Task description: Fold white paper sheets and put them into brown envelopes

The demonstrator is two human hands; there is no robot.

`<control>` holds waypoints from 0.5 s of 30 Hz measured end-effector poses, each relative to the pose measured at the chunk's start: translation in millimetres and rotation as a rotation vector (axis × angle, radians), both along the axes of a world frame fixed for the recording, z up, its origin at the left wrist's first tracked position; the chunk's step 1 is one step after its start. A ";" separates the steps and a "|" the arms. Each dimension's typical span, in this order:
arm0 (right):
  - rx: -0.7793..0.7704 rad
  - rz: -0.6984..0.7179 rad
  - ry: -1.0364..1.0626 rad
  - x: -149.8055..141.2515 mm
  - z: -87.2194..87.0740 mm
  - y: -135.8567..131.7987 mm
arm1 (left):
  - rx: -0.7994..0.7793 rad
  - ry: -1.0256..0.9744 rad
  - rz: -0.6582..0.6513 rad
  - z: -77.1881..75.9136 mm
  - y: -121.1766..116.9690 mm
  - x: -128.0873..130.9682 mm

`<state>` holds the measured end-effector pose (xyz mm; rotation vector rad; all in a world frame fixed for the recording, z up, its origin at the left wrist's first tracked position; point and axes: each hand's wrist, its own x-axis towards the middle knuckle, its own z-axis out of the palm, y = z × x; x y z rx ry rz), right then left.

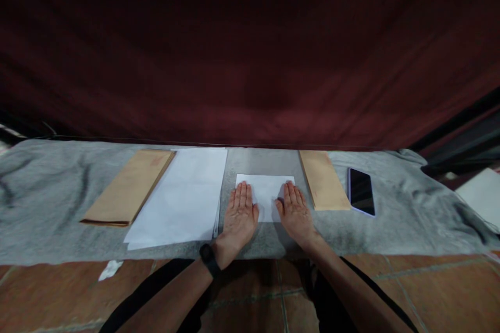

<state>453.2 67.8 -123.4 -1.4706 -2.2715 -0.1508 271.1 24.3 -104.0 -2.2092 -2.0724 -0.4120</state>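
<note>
A small white sheet of paper (pixel 267 199), seemingly folded, lies flat on the grey cloth between my hands. My left hand (pixel 240 213) rests palm down over its left edge, fingers stretched out and thumb apart. Over the right edge lies my right hand (pixel 295 213), also flat with its fingers extended. Neither hand grips anything. Left of them is a stack of larger white paper sheets (pixel 182 197). Just right of my right hand sits a brown envelope (pixel 325 179), perhaps one of several in a thin pile.
More brown envelopes (pixel 130 184) lie at the left, beside the paper stack. A phone (pixel 361 191) with a dark screen is at the right. Grey cloth (pixel 410 208) covers the narrow surface. Behind it hangs a dark red curtain (pixel 250 73). A crumpled white scrap (pixel 110 269) lies on the tiled floor.
</note>
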 end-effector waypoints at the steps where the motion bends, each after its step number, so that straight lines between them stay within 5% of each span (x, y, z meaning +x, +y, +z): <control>1: -0.024 0.032 0.016 -1.3 2.1 -2.8 | 0.011 -0.010 -0.041 0.1 -3.6 2.7; 8: -0.159 0.277 0.074 -9.0 3.2 -40.3 | 0.054 -0.032 -0.259 -6.1 -41.6 23.5; 15: -0.075 0.258 0.007 1.1 -0.8 -47.4 | 0.054 -0.002 -0.208 -5.1 -45.6 19.8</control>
